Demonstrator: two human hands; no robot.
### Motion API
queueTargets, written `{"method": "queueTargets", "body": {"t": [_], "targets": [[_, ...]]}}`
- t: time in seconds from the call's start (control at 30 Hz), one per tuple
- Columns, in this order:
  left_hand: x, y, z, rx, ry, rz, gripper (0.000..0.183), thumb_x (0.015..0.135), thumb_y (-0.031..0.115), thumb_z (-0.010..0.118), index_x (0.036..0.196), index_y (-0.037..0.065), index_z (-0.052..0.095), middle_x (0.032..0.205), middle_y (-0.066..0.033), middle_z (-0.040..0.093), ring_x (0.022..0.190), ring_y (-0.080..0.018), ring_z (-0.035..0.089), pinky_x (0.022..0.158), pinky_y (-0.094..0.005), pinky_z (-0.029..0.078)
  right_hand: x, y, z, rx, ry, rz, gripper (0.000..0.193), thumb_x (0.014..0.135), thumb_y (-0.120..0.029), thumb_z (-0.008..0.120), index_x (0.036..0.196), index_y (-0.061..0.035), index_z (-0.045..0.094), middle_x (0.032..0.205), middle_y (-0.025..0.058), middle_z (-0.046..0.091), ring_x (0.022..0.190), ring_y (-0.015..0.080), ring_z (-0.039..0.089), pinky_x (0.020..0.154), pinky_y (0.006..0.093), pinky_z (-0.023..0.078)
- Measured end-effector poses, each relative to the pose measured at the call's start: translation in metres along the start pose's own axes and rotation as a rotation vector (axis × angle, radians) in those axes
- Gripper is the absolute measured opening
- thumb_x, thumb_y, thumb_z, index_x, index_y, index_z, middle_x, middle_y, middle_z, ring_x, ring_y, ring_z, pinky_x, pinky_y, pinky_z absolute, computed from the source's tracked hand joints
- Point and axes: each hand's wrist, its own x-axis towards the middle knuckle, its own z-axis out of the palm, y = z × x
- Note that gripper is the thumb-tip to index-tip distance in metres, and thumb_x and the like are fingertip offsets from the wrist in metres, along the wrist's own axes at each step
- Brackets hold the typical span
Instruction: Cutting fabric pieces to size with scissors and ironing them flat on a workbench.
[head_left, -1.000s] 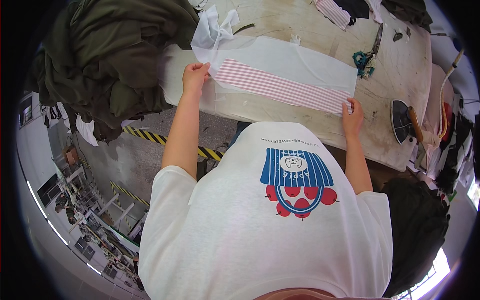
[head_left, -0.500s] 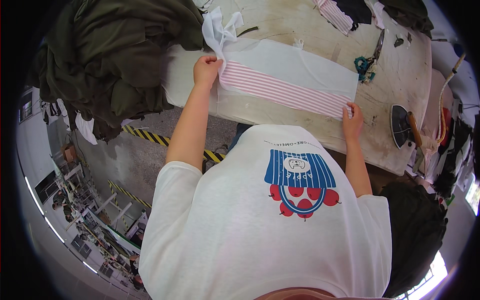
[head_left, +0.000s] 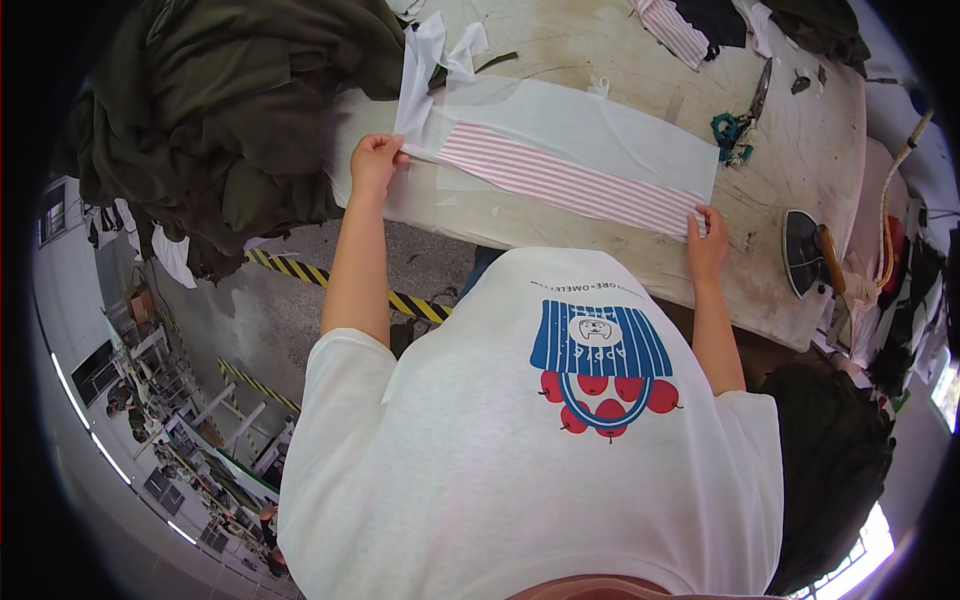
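A pink-and-white striped fabric strip (head_left: 570,182) lies flat along the near side of the table, over a thin white sheet (head_left: 600,120) that reaches beyond its far edge. My left hand (head_left: 376,166), left of the strip, pinches the lower end of a loose white fabric piece (head_left: 416,90) that rises away from me in folds. At the strip's right end, my right hand (head_left: 708,243) holds its near corner between thumb and fingers. Whether those fingers also catch the white sheet is hidden.
Dark green cloth (head_left: 230,110) is heaped at the left. Scissors with teal-wrapped handles (head_left: 730,130) lie right of the sheet. An iron (head_left: 806,254) with a wooden handle stands at the table's right edge. Striped and dark scraps (head_left: 690,30) lie at the far side.
My left hand has moved left and slightly toward me, drawing the loose white piece off the left end of the striped strip. The right hand stays in place.
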Motion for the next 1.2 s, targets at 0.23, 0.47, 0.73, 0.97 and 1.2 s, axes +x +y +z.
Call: {"method": "queueTargets", "body": {"t": [0.23,0.47,0.73,0.97,1.2], "targets": [[-0.044,0.010,0.006,0.898,0.343,0.428,0.011,0.081,0.007,0.063,0.091,0.004,0.058,0.090,-0.0088,0.066,0.076,-0.0254,0.063,0.065,-0.0366,0.050,0.000,0.003,0.000,0.005,0.000,0.014,0.025,0.083,-0.019,0.066,0.104,-0.0057,0.063,0.100,0.0108,0.065,0.091,0.0242,0.060,0.082,0.0333,0.047],[-0.071,-0.004,0.023,1.133,-0.065,0.731,0.015,0.075,0.005,0.058,0.089,0.006,0.062,0.093,-0.0119,0.062,0.090,-0.0327,0.058,0.076,-0.0435,0.047,-0.002,0.009,0.003,-0.009,-0.004,-0.017,0.025,0.083,-0.018,0.066,0.104,-0.0058,0.062,0.101,0.0109,0.064,0.092,0.0248,0.060,0.083,0.0338,0.047],[-0.035,-0.026,0.040,0.495,0.341,0.431,0.015,0.079,0.014,0.067,0.082,0.003,0.058,0.085,-0.0082,0.060,0.080,-0.0232,0.059,0.070,-0.0363,0.047,0.008,0.009,0.001,-0.002,0.007,-0.026,0.025,0.083,-0.018,0.065,0.105,-0.0060,0.062,0.100,0.0107,0.064,0.093,0.0253,0.060,0.084,0.0338,0.046],[-0.030,0.011,0.056,-0.268,0.060,-0.017,0.022,0.080,0.015,0.071,0.088,0.003,0.054,0.079,-0.0018,0.058,0.068,-0.0134,0.057,0.061,-0.0270,0.047,0.008,0.008,-0.002,-0.005,0.013,-0.011,0.024,0.083,-0.018,0.065,0.104,-0.0062,0.062,0.100,0.0111,0.064,0.093,0.0256,0.060,0.084,0.0334,0.046],[-0.035,-0.002,0.040,-0.068,0.071,0.013,0.023,0.078,0.009,0.070,0.092,0.002,0.053,0.080,-0.0055,0.059,0.065,-0.0161,0.057,0.060,-0.0302,0.049,0.008,0.010,0.000,-0.011,0.011,-0.035,0.024,0.083,-0.018,0.065,0.104,-0.0064,0.062,0.100,0.0111,0.064,0.093,0.0253,0.060,0.084,0.0333,0.046]]}}
